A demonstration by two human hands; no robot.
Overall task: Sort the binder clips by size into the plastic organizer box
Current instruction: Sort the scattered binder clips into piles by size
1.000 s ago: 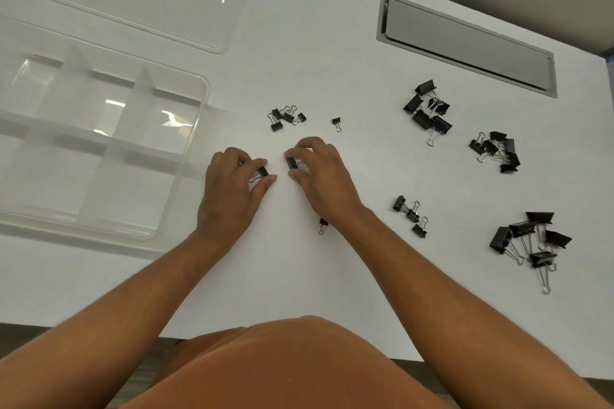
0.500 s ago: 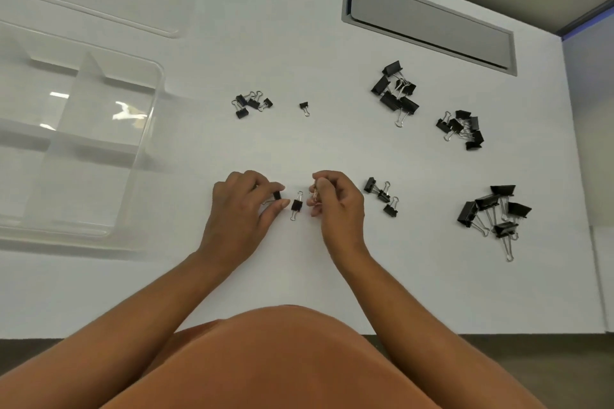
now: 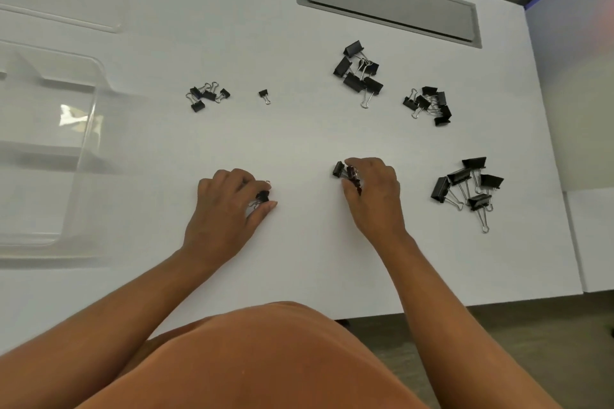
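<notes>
Gathering small clips off the worktop (image 3: 299,242) looks to be the step in hand, with nothing yet visibly dropped into the plastic organizer box (image 3: 76,176), which sits at the left edge, clear and divided, partly cut off by the frame.

The left hand (image 3: 226,212) rests near the middle of the worktop toward its near edge, fingers curled and thumb closed against a small black binder clip (image 3: 262,196); wire handles show just beside the thumb, so it may hold more than one, though I cannot tell the count. The right hand (image 3: 375,192) lies a little to its right, fingertips pinched over a few small clips (image 3: 344,172), one dark body poking out past the fingers. So both grips are closed on clips.

Other binder clips wait in size groups: a small cluster (image 3: 206,96) and a lone small clip (image 3: 264,95) beyond the left hand, a medium heap (image 3: 358,75) and another heap (image 3: 430,106) toward the far right, and the largest clips (image 3: 468,184) near the right edge.

Next, I judge, the right hand must lift its pinch cleanly, and both loads need carrying left to one compartment; slippery wire handles could let a clip fall on the way.
</notes>
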